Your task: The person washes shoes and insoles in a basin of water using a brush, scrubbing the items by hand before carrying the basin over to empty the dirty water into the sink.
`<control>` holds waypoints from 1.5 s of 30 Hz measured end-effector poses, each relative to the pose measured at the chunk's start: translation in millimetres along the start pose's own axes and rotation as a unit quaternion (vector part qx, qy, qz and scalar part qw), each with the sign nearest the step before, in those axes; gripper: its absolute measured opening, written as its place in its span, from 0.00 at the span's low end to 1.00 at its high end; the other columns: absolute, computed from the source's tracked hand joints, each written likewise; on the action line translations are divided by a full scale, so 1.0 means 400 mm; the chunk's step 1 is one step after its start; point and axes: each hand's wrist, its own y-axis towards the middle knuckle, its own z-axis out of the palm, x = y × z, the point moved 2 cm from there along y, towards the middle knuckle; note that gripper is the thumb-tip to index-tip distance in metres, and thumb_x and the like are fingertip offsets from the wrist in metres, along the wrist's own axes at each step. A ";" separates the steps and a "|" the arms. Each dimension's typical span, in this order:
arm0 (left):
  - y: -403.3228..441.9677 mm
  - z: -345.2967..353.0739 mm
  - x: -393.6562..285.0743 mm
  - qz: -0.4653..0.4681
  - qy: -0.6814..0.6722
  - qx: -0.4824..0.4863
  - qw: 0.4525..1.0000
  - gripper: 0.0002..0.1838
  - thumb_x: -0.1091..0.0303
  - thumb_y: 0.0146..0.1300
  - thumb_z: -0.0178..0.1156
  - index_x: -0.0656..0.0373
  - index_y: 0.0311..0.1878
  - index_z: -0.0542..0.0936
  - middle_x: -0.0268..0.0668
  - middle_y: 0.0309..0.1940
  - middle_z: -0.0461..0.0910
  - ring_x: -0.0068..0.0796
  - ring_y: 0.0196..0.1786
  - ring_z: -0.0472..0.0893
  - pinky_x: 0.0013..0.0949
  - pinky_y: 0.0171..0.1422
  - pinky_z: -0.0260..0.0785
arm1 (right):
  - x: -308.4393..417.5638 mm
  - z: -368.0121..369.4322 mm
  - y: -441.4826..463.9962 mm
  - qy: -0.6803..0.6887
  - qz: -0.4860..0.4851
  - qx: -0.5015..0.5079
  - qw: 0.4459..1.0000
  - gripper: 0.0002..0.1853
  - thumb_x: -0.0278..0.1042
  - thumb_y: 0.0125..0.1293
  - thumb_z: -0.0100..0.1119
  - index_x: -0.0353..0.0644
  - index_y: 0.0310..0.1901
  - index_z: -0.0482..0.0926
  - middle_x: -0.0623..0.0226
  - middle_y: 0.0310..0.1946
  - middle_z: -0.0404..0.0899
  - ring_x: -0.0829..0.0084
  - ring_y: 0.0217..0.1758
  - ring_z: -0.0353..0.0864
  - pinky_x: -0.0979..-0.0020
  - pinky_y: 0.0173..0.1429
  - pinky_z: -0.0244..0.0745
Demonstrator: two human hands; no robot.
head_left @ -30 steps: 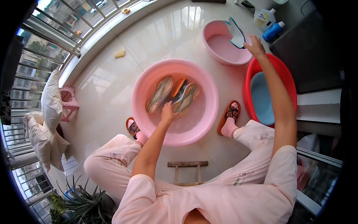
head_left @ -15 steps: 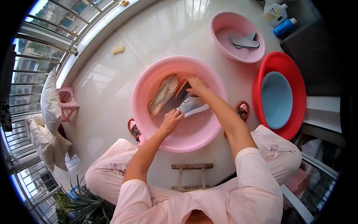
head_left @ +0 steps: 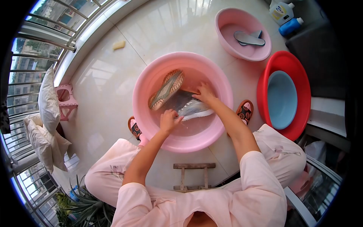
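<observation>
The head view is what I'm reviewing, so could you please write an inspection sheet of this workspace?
Surface: glossy tiled floor, with light reflections.
Job's things: two sneakers lie in water in the large pink basin.
Clutter: pale yellow block on the floor; insoles in the small pink basin; blue basin inside the red basin; blue bottle beside a white jug.
Hands: left hand at the pale grey sneaker's left end, right hand by its upper right side; grip unclear.
Cables: nothing seen.
Surroundings: barred window, white pillows, pink stool, spiky plant.
</observation>
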 end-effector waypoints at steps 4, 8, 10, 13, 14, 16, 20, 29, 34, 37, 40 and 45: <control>0.015 0.017 0.080 -0.182 -0.187 0.122 0.958 0.29 0.49 0.47 0.70 0.65 0.43 0.77 0.37 0.42 0.78 0.35 0.43 0.77 0.37 0.46 0.68 | -0.040 0.050 0.022 0.111 0.048 0.025 0.992 0.34 0.39 0.46 0.73 0.38 0.55 0.71 0.47 0.53 0.71 0.48 0.57 0.70 0.56 0.57 0.68; -0.002 0.116 0.175 -0.114 -0.107 -0.032 0.987 0.33 0.47 0.46 0.71 0.69 0.43 0.77 0.42 0.40 0.80 0.29 0.43 0.77 0.31 0.43 0.70 | 0.022 0.029 0.029 0.093 0.068 0.044 0.992 0.38 0.37 0.45 0.73 0.40 0.58 0.67 0.50 0.49 0.74 0.51 0.53 0.74 0.57 0.55 0.71; -0.003 0.119 0.193 -0.155 -0.254 0.057 0.953 0.36 0.48 0.44 0.72 0.71 0.49 0.76 0.46 0.42 0.80 0.32 0.45 0.79 0.30 0.44 0.72 | 0.054 0.010 0.037 0.041 0.062 0.066 0.995 0.38 0.35 0.43 0.73 0.40 0.58 0.66 0.50 0.50 0.73 0.50 0.54 0.73 0.56 0.55 0.71; -0.025 0.086 0.160 -0.382 -0.416 0.270 0.780 0.35 0.53 0.46 0.73 0.66 0.53 0.74 0.44 0.46 0.78 0.33 0.43 0.79 0.29 0.43 0.73 | 0.063 -0.016 0.051 -0.029 0.067 0.079 0.994 0.37 0.31 0.41 0.72 0.39 0.56 0.66 0.51 0.48 0.74 0.50 0.53 0.73 0.54 0.54 0.71; -0.038 0.082 0.145 -0.421 -0.513 0.210 0.718 0.31 0.56 0.49 0.72 0.66 0.51 0.75 0.43 0.45 0.79 0.32 0.45 0.79 0.29 0.45 0.73 | 0.065 -0.020 0.055 -0.050 0.070 0.080 0.993 0.36 0.30 0.41 0.71 0.39 0.55 0.67 0.51 0.47 0.75 0.50 0.52 0.73 0.54 0.53 0.72; -0.068 0.104 0.118 -0.475 -0.678 0.078 0.556 0.22 0.62 0.54 0.69 0.67 0.47 0.76 0.41 0.44 0.79 0.31 0.50 0.78 0.29 0.50 0.73 | 0.056 -0.021 0.052 -0.069 -0.010 -0.002 0.998 0.34 0.28 0.41 0.70 0.38 0.53 0.67 0.51 0.43 0.75 0.50 0.50 0.74 0.53 0.51 0.72; -0.048 0.246 0.171 -0.319 -0.721 0.142 0.599 0.08 0.74 0.60 0.60 0.58 0.43 0.76 0.42 0.42 0.78 0.36 0.49 0.78 0.44 0.53 0.75 | 0.057 -0.065 0.012 0.004 -0.041 0.000 0.999 0.30 0.27 0.40 0.69 0.38 0.47 0.66 0.51 0.39 0.75 0.49 0.45 0.75 0.53 0.48 0.71; -0.132 0.123 -0.066 -0.258 -0.748 -0.111 0.601 0.22 0.78 0.56 0.60 0.58 0.55 0.67 0.41 0.48 0.74 0.37 0.48 0.78 0.43 0.51 0.75 | 0.207 -0.154 -0.250 0.161 -0.054 -0.110 0.979 0.33 0.37 0.47 0.70 0.37 0.54 0.66 0.52 0.46 0.73 0.51 0.48 0.73 0.56 0.52 0.68; -0.132 0.115 -0.089 -0.183 -0.784 -0.142 0.576 0.30 0.86 0.52 0.53 0.60 0.61 0.65 0.42 0.53 0.71 0.37 0.54 0.74 0.41 0.57 0.71 | 0.246 -0.038 -0.340 0.211 -0.121 -0.137 0.960 0.36 0.33 0.48 0.70 0.38 0.59 0.64 0.52 0.47 0.71 0.53 0.48 0.73 0.59 0.54 0.70; -0.136 0.140 -0.096 -0.168 -0.728 -0.174 0.642 0.37 0.88 0.50 0.50 0.60 0.67 0.58 0.42 0.57 0.69 0.36 0.57 0.72 0.37 0.59 0.68 | 0.186 0.005 -0.307 0.150 -0.058 -0.163 0.973 0.34 0.28 0.47 0.69 0.37 0.58 0.66 0.51 0.45 0.71 0.52 0.47 0.73 0.61 0.51 0.71; -0.164 0.106 -0.133 -0.134 -0.671 -0.194 0.703 0.42 0.86 0.50 0.52 0.62 0.70 0.49 0.41 0.58 0.66 0.31 0.58 0.70 0.32 0.58 0.67 | 0.198 -0.039 -0.274 0.114 -0.009 -0.185 0.976 0.32 0.29 0.47 0.69 0.36 0.55 0.67 0.50 0.43 0.71 0.52 0.46 0.73 0.60 0.49 0.70; -0.131 0.110 -0.107 -0.117 -0.696 -0.154 0.692 0.35 0.86 0.46 0.52 0.64 0.63 0.62 0.37 0.53 0.72 0.29 0.53 0.74 0.30 0.58 0.67 | 0.278 -0.074 -0.340 0.210 -0.076 -0.086 0.971 0.30 0.37 0.49 0.69 0.36 0.52 0.68 0.54 0.42 0.71 0.53 0.47 0.72 0.58 0.53 0.68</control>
